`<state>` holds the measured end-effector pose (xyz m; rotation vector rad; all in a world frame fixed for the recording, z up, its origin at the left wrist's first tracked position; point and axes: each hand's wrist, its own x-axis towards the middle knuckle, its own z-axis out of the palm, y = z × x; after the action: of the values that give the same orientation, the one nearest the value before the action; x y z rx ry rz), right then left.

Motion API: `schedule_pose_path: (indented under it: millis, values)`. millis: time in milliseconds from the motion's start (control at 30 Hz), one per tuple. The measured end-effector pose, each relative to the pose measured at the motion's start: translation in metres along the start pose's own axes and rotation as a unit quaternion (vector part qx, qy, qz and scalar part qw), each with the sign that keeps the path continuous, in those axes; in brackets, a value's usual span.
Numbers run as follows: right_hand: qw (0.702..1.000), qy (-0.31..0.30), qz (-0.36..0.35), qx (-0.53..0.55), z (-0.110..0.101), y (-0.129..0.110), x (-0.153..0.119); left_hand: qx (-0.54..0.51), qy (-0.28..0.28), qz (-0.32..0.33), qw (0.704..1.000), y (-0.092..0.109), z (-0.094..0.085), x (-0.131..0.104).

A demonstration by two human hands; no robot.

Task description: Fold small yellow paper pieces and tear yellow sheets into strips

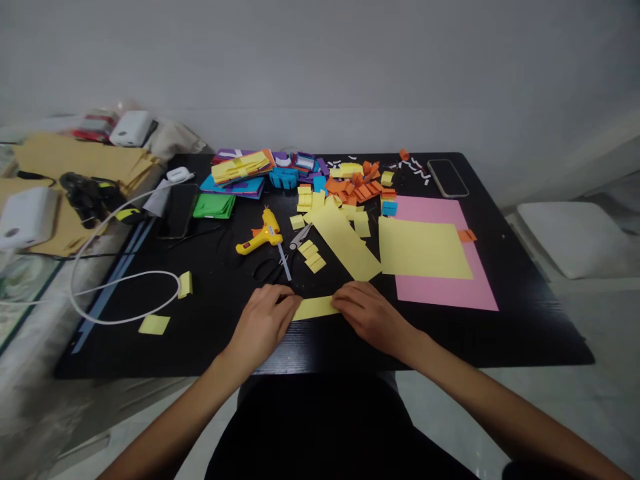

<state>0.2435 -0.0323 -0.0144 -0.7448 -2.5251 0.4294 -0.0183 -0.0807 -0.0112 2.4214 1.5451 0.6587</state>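
A narrow yellow paper strip (315,307) lies near the front of the black table, one end under each hand. My left hand (263,320) pinches its left end, fingers closed. At the right end, my right hand (373,315) has its fingers pressed together on the paper. Just beyond the strip are a larger yellow piece (345,241), scissors (273,267) with black handles, and a yellow glue gun (267,233). A wide yellow sheet (423,249) rests on a pink sheet (447,293) to the right.
Folded orange paper pieces (355,190) and stacks of coloured paper (240,173) line the back. A phone (447,178) lies at the back right, another phone (179,210) at the left. A white cable (115,322) loops over the left side.
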Motion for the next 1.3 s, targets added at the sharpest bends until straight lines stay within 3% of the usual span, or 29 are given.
schedule_pose_path:
  millis: [100,200,567,800,1300]
  values:
    - [0.999,-0.012,-0.02,-0.025,-0.001,-0.004,0.0,0.022,0.017,0.07,0.997,0.006,0.003,-0.002]
    - [0.998,-0.026,-0.028,-0.046,0.0,-0.005,0.0,0.022,-0.006,0.103,0.994,0.015,0.004,-0.003]
    - [0.997,-0.037,-0.061,-0.044,-0.005,-0.002,-0.006,0.042,-0.017,0.096,0.994,0.021,0.014,-0.012]
    - [0.991,-0.048,-0.106,-0.059,-0.013,-0.004,-0.007,0.03,-0.028,0.091,0.995,0.023,0.009,-0.006]
    - [0.995,-0.071,-0.042,-0.058,-0.008,-0.014,-0.011,0.054,-0.033,0.1,0.993,0.028,0.009,-0.002]
